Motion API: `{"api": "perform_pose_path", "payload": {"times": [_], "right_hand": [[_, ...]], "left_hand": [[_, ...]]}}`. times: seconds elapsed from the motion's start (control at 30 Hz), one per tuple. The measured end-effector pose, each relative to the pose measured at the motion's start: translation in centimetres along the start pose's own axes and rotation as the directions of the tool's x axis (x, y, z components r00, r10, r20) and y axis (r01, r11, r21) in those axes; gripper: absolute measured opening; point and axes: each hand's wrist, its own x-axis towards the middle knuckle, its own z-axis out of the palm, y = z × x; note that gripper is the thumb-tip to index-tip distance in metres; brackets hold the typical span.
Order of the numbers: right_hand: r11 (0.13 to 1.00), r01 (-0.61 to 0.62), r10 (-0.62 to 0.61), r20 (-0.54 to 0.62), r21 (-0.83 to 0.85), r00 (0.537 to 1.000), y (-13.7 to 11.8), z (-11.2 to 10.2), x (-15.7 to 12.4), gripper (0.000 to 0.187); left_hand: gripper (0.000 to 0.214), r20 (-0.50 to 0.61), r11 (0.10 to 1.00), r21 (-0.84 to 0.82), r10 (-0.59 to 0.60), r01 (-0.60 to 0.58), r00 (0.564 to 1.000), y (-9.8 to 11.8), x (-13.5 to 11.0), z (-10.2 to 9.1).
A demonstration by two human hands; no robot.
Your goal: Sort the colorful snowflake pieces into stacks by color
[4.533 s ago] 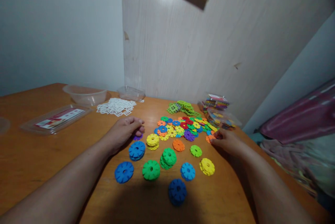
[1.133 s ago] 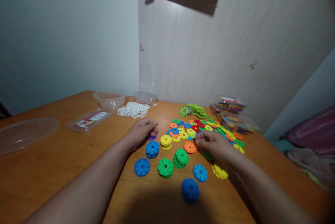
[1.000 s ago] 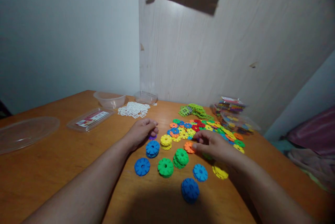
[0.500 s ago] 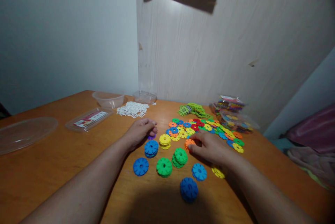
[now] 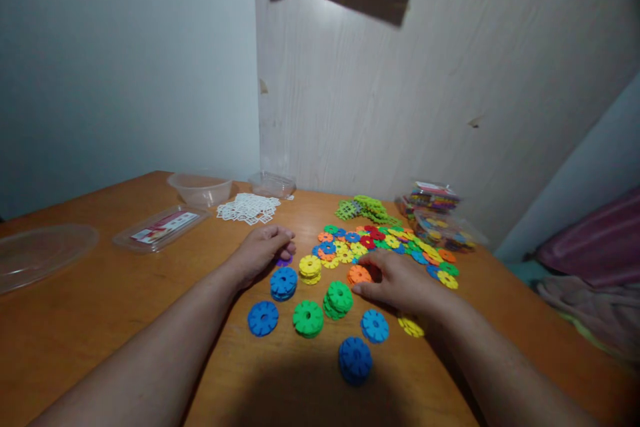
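Observation:
My left hand (image 5: 263, 250) rests on the table with its fingers loosely curled in; nothing shows in them. A purple notched disc (image 5: 285, 260) peeks out beneath its fingertips. My right hand (image 5: 395, 278) reaches around an orange notched disc (image 5: 359, 274), thumb and fingers apart at its edges. Between the hands stand a yellow disc stack (image 5: 310, 267) and a blue disc stack (image 5: 283, 282). Closer to me are two green stacks, one taller (image 5: 339, 298) and one lower (image 5: 307, 318). Further blue discs (image 5: 355, 358) lie at the front, and yellow discs (image 5: 411, 326) sit below my right wrist.
A loose heap of coloured discs (image 5: 373, 240) spreads beyond my right hand. Behind it lie green lattice pieces (image 5: 367, 208) and clear packs (image 5: 435, 197). At the left are white pieces (image 5: 249, 208), a clear tub (image 5: 200, 190) and clear lids (image 5: 45, 254).
The whole view has shifted slightly, so everything sits a little further left. My right thumb is slightly further off the orange disc. My left hand keeps its pose.

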Motion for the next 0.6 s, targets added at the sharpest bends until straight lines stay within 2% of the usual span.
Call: {"api": "perform_pose_path", "payload": {"times": [0.07, 0.13, 0.23, 0.3, 0.37, 0.43, 0.5, 0.6], "right_hand": [[0.997, -0.003, 0.008, -0.065, 0.077, 0.998, 1.3, -0.6, 0.0, 0.036], [0.985, -0.057, 0.083, -0.156, 0.164, 0.984, 3.7, -1.5, -0.3, 0.031], [0.943, -0.203, 0.273, -0.267, 0.265, 0.924, 8.6, -3.0, -1.3, 0.022], [0.906, -0.318, 0.402, -0.333, 0.278, 0.853, 11.6, -3.7, -2.2, 0.026], [0.836, -0.463, 0.539, -0.283, 0.293, 0.793, 13.7, -4.0, -3.1, 0.027], [0.773, -0.577, 0.628, -0.189, 0.264, 0.755, 14.7, -4.0, -3.6, 0.028], [0.759, -0.621, 0.645, -0.093, 0.197, 0.759, 14.8, -3.8, -3.8, 0.032], [0.79, -0.602, 0.605, 0.016, 0.112, 0.796, 14.3, -3.6, -3.7, 0.038]], "left_hand": [[0.029, 0.001, 1.0, -0.004, -0.007, 0.007, 1.0, 0.1, -0.1, 0.0], [0.029, 0.002, 1.0, -0.004, -0.005, 0.005, 1.0, 0.2, -0.1, 0.0], [0.03, -0.005, 1.0, 0.015, -0.005, 0.005, 1.0, 0.2, 0.0, -0.1], [0.031, -0.01, 1.0, 0.026, -0.006, 0.006, 1.0, 0.2, 0.1, -0.2], [0.031, -0.011, 1.0, 0.025, -0.003, 0.003, 1.0, 0.1, 0.2, -0.2], [0.031, -0.016, 1.0, 0.022, -0.004, 0.005, 1.0, 0.1, 0.2, -0.3], [0.031, -0.016, 1.0, 0.016, -0.01, 0.01, 1.0, 0.1, 0.1, -0.3], [0.031, -0.005, 1.0, 0.0, -0.01, 0.01, 1.0, 0.1, 0.0, -0.3]]}}
